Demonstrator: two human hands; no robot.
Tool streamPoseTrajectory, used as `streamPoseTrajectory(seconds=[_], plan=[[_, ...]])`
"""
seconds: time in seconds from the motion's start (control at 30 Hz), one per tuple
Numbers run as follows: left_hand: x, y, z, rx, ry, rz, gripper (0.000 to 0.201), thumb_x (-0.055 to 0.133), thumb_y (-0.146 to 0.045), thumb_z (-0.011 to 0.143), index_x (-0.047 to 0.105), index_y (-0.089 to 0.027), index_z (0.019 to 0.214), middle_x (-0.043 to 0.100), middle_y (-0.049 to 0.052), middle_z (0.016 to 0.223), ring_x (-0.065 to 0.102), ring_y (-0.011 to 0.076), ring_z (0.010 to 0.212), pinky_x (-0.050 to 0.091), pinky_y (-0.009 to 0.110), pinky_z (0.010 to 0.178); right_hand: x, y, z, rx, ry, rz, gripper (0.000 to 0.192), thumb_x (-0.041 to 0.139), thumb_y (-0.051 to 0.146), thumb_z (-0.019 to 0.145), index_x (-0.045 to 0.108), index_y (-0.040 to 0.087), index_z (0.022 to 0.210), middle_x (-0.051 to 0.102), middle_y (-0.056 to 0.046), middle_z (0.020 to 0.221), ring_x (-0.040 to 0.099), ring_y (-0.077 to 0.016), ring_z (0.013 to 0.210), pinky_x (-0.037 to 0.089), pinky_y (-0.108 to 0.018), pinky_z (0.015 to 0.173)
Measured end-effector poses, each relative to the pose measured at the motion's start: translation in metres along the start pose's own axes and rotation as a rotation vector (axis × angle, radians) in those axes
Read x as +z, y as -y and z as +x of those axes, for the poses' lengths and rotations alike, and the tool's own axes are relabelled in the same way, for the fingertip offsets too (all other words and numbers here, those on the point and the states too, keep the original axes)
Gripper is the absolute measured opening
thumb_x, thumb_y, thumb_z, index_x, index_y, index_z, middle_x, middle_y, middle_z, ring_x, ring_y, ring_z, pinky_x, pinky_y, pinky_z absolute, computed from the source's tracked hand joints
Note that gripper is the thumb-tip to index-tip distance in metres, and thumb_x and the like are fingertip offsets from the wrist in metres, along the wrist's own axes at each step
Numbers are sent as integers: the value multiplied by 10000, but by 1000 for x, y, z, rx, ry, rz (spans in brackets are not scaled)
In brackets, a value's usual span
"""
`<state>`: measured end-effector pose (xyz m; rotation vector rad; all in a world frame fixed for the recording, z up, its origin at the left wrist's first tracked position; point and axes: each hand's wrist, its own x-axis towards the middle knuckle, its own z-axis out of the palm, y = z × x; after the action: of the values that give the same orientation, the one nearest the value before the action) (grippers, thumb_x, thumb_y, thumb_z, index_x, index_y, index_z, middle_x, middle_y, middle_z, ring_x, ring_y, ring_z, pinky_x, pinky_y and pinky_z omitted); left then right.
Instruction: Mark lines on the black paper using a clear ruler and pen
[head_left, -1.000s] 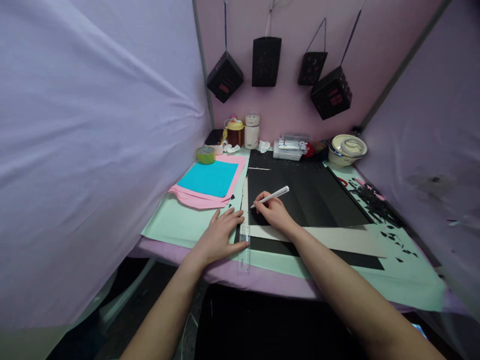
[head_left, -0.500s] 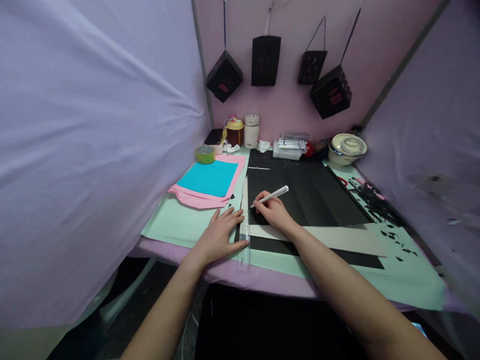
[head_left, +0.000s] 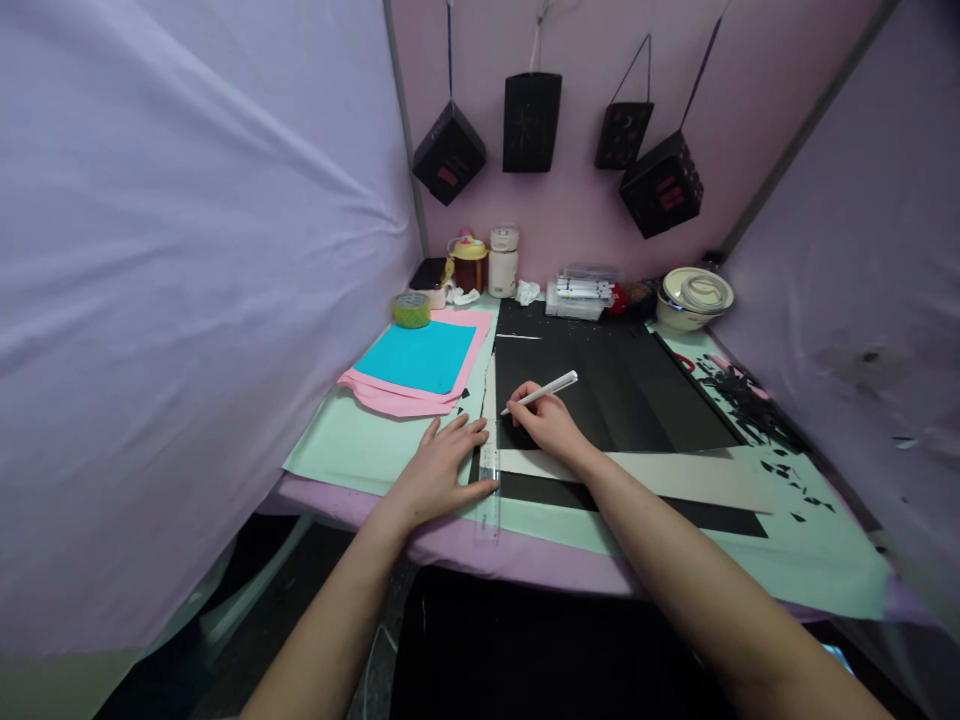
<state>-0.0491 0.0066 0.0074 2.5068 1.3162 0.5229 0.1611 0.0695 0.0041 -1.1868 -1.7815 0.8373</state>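
Observation:
My right hand [head_left: 546, 422] grips a white pen [head_left: 553, 385], its tip down at the left edge of a large black sheet [head_left: 615, 380]. Lying flat with fingers spread, my left hand [head_left: 448, 465] presses beside that edge, its thumb on a clear ruler [head_left: 489, 505]. The ruler stands lengthwise toward me and sticks out past the table's front edge. Under my right wrist runs a pale strip [head_left: 675, 478], with a black strip [head_left: 720, 518] showing below it.
Blue paper [head_left: 420, 358] lies on pink sheets [head_left: 397, 400] at left, near a tape roll [head_left: 412, 310]. Behind stand a white bottle [head_left: 503, 268], a yellow-lidded jar [head_left: 470, 266], a pen box [head_left: 581, 292] and a lidded bowl [head_left: 686, 300]. Black scraps [head_left: 750, 405] lie right. Black lanterns [head_left: 532, 122] hang above.

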Motion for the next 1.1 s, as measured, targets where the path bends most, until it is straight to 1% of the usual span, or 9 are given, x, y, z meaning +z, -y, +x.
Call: streamPoseTrajectory(seconds=[0.37,0.63,1.1], plan=[[0,0,0,-1,0,8,589,649,-501,766,493,-253,1277,436,69,1446,314,302,1374,148,540,1141,2,-4,2,-16,11,30,176,522,351,837,545,218,725,598,38,590,531,-131,561,388,-253,593],[0,0,0,2,-4,12,591,647,-507,767,486,-259,1279,429,59,1451,311,301,1375,148,537,1144,4,-4,3,6,27,55,181,528,355,833,548,220,715,615,29,585,554,-137,561,397,-253,579],[-1,-2,0,3,4,35,585,638,-519,778,482,-243,1269,426,64,1454,309,297,1376,151,530,1144,5,-1,1,12,38,64,177,533,342,835,561,216,714,629,30,588,543,-128,546,392,-249,575]])
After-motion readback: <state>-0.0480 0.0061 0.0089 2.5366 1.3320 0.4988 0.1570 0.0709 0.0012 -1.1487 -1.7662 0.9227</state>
